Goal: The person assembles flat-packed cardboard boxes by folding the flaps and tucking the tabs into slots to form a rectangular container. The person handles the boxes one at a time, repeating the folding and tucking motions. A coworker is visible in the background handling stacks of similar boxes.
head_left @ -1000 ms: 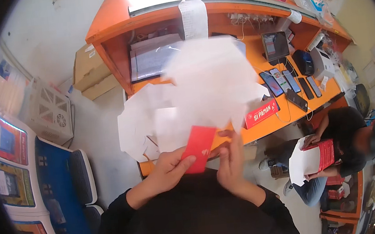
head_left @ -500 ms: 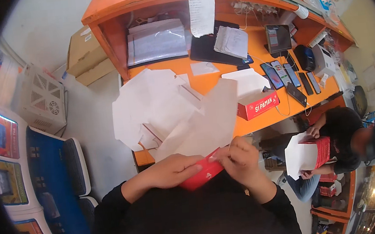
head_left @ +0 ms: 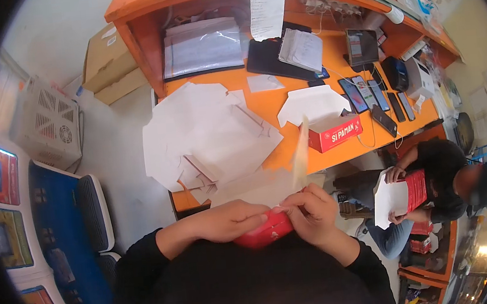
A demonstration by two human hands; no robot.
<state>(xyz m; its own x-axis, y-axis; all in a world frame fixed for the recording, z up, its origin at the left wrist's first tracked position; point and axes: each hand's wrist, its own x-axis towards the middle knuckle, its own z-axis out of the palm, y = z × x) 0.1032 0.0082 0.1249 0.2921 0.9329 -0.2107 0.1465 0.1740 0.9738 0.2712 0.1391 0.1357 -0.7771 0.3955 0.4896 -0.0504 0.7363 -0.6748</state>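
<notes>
Close to my body, I hold a partly folded cardboard box with a red outer side [head_left: 267, 230] and a pale inner side. My left hand [head_left: 232, 219] is closed on the box's left part, fingers lying along the red panel. At the right corner, my right hand [head_left: 312, 211] pinches the cardboard between thumb and fingers. One pale flap [head_left: 301, 157] of this box rises beyond my right hand, seen nearly edge-on. Just past my hands, flat white cardboard blanks [head_left: 206, 132] lie stacked on the orange desk.
An open red-and-white box [head_left: 335, 134] stands on the desk, left of several phones [head_left: 361, 94]. Papers [head_left: 300, 50] lie on a black laptop [head_left: 264, 59] farther back. To my right, another person [head_left: 433, 175] holds a similar box [head_left: 397, 196]. Blue-seated chairs [head_left: 94, 213] stand left.
The held box's pale flap has swung from broad to nearly edge-on, uncovering more of the blanks. Its red side now looks more bent between my hands. The other person's box has tilted.
</notes>
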